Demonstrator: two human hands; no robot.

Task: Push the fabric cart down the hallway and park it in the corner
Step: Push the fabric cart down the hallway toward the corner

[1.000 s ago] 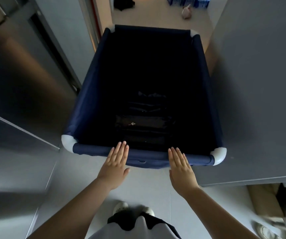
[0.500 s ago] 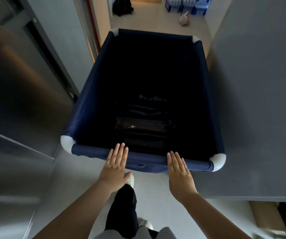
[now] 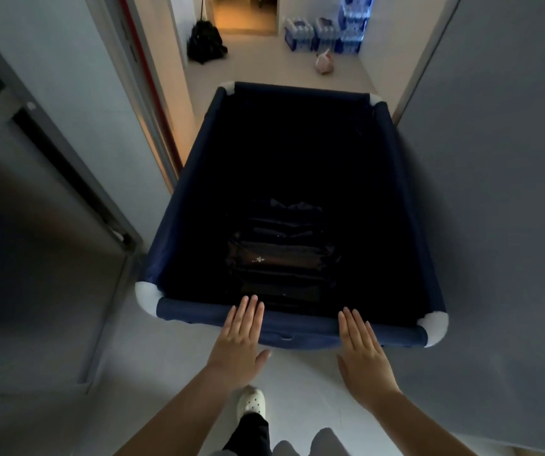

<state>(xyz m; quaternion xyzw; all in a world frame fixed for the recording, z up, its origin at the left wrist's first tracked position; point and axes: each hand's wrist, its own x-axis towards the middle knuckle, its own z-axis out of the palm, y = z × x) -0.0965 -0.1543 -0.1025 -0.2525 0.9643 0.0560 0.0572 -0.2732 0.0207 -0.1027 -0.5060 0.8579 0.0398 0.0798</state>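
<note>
A pale tiled floor runs down a narrow hallway between a grey wall on the right and a grey wall with a dark door frame on the left. At the far end the passage opens onto a warmly lit doorway.

The fabric cart, navy with white corner caps, fills the middle of the passage, its right side close against the right wall. Deep inside it lies a pile of dark folded bags; detail is lost in shadow.

Against the far wall stand stacked packs of bottled water, a black bag on the left, and a small pale sack on the floor between.

The left hand and right hand lie flat, fingers straight, on the cart's near rim; neither grip closes round it. A white clog shows below.
</note>
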